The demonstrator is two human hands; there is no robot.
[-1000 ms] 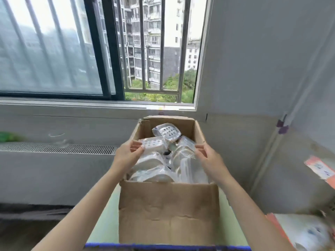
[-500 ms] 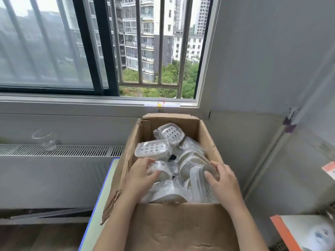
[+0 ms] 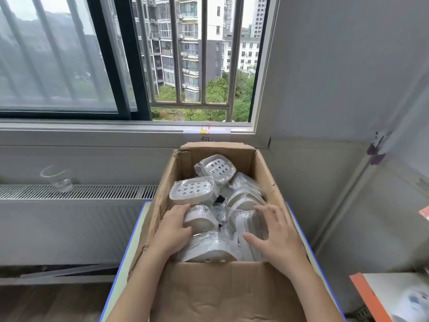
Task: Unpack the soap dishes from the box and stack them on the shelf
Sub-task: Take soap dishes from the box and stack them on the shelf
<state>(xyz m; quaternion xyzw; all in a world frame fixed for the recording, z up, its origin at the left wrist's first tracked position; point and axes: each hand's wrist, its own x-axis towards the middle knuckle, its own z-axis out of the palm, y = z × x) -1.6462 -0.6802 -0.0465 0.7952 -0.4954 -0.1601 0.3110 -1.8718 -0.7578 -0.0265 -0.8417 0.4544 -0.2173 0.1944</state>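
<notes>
An open cardboard box (image 3: 232, 291) stands before me on a pale green table with a blue edge (image 3: 130, 256). It holds several white soap dishes in clear plastic wrap, such as one with drain holes (image 3: 191, 190) and another tilted behind it (image 3: 217, 167). My left hand (image 3: 173, 231) is inside the box, its fingers curled round a wrapped dish (image 3: 202, 219). My right hand (image 3: 277, 235) reaches in on the right, fingers spread over another wrapped dish (image 3: 249, 223) and touching it. No shelf is in view.
A window with bars (image 3: 202, 66) and its sill are behind the box. A clear plastic cup (image 3: 58, 180) sits on the radiator grille (image 3: 76, 191) at left. An orange-edged white object (image 3: 392, 296) lies at the lower right, beside the grey wall.
Both hands have moved from the box's rim down into it. The left hand now grips a wrapped dish and the right spreads over another. The camera has come closer.
</notes>
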